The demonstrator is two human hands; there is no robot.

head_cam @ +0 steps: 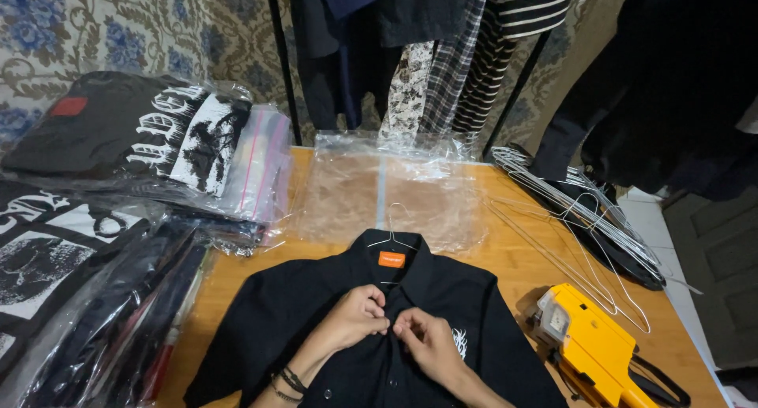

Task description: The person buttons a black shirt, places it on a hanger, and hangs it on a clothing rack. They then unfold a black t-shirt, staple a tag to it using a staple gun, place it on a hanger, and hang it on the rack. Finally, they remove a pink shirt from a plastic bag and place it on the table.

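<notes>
My black shirt (pixel 316 313) lies flat on the wooden tabletop (pixel 513 258) in the lower middle of the frame, collar toward the top, with an orange label (pixel 392 259) inside the neck and a wire hanger (pixel 390 236) poking out of the collar. My left hand (pixel 359 313) sits on the shirt's front just below the collar, its grip pinched on the placket with fingertips curled in, and dark bracelets (pixel 286 383) circle that wrist. My right hand (pixel 426 341) meets it from the lower right, fingertips touching the same strip of fabric, its grip also clenched on the shirt, so that both hands nearly touch at the button line. A small white print (pixel 459 343) shows on the shirt just right of my right hand. Above the collar, in the middle of the frame, lies a clear plastic bag (pixel 387 195), flat and open. At the left, stacks of bagged garments (pixel 158 147) crowd the edge of the tabletop. At the right lies a bundle of white wire hangers (pixel 576 210), and in the lower right corner a yellow tagging gun (pixel 592 345) rests near the shirt's sleeve. Dark clothes (pixel 426 52) hang from a rack along the top of the frame.
</notes>
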